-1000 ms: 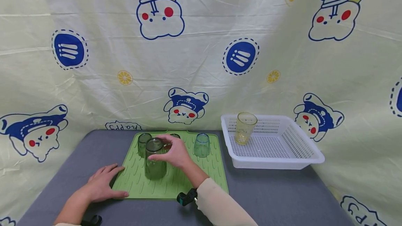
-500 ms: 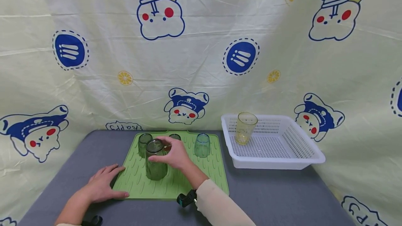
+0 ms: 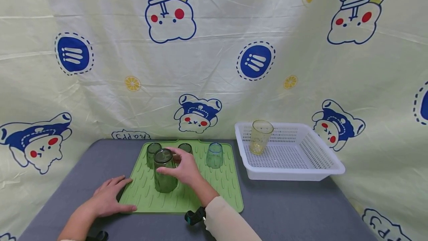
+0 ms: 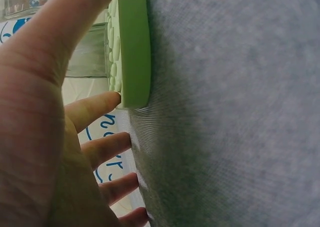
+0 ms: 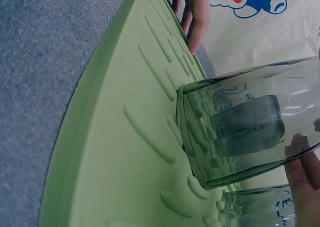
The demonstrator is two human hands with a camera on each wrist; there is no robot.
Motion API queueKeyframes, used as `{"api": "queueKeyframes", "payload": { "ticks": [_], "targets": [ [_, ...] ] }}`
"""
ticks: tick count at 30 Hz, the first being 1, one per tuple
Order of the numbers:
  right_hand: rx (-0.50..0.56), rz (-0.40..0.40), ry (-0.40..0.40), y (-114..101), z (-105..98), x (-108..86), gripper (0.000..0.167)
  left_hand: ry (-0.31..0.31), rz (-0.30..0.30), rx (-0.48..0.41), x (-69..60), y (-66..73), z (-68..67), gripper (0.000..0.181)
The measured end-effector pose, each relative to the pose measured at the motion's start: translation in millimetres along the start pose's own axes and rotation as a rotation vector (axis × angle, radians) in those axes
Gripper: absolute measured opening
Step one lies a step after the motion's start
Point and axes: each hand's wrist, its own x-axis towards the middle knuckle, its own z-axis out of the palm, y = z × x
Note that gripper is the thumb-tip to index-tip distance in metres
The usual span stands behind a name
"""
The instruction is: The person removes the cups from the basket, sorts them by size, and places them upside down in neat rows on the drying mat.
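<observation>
A tall dark green drinking glass (image 3: 165,176) stands on the green ribbed mat (image 3: 220,192). My right hand (image 3: 185,166) grips it near its top, thumb at the front and fingers behind. In the right wrist view the glass (image 5: 245,122) has its lower end on the mat, with my fingers (image 5: 305,174) against its far end. My left hand (image 3: 108,197) rests with spread fingers at the mat's left front edge. From the left wrist, its index fingertip touches the mat's side (image 4: 135,52), and the other fingertips lie on the grey table cloth.
Two smaller dark green glasses (image 3: 153,154) (image 3: 185,147) and a bluish green glass (image 3: 214,156) stand farther back on the mat. On the right, a white perforated basket (image 3: 297,174) holds a yellowish glass (image 3: 260,137). Behind the table hangs a printed sheet (image 3: 214,66).
My right wrist and sleeve have shifted slightly left, while the hand keeps its grip on the tall glass. The glass and my left hand have hardly moved.
</observation>
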Motion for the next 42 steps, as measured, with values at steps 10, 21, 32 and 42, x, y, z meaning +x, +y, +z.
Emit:
{"api": "queueKeyframes", "payload": {
  "ticks": [10,21,32,42],
  "targets": [
    [0.005,0.015,0.010,-2,1,-3.6,0.064,0.002,0.003,-0.001,-0.9,1.6,-0.3,0.098],
    [0.017,0.029,0.011,-2,2,-4.4,0.066,0.014,0.002,-0.015,-1.4,1.9,0.3,0.097],
    [0.085,0.055,0.023,4,5,-8.0,0.067,-0.023,-0.010,-0.020,0.3,2.0,-1.3,0.098],
    [0.141,0.092,-0.003,12,9,-14.0,0.075,-0.004,-0.001,-0.013,-0.5,2.3,-0.7,0.098]
  ]
}}
